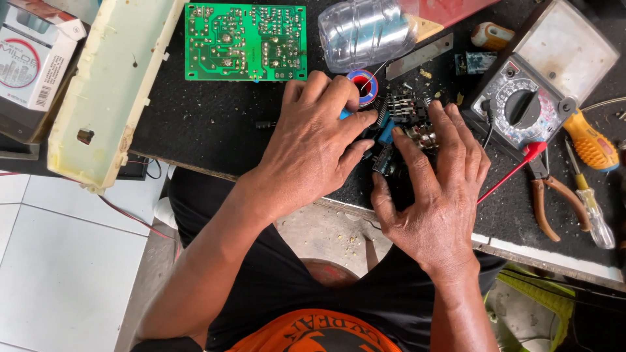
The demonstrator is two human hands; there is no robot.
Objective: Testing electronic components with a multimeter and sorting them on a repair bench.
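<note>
Both hands close on a small dark component board (398, 127) on the black worktop (208, 124): left hand (313, 146) pinches its blue part, right hand (437, 195) steadies it, near a multimeter (521, 104).

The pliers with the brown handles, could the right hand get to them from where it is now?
Probably yes. The pliers lie in the open on the black bench, just beside the right hand. Only a thin red probe lead runs between them, lying flat.
</note>
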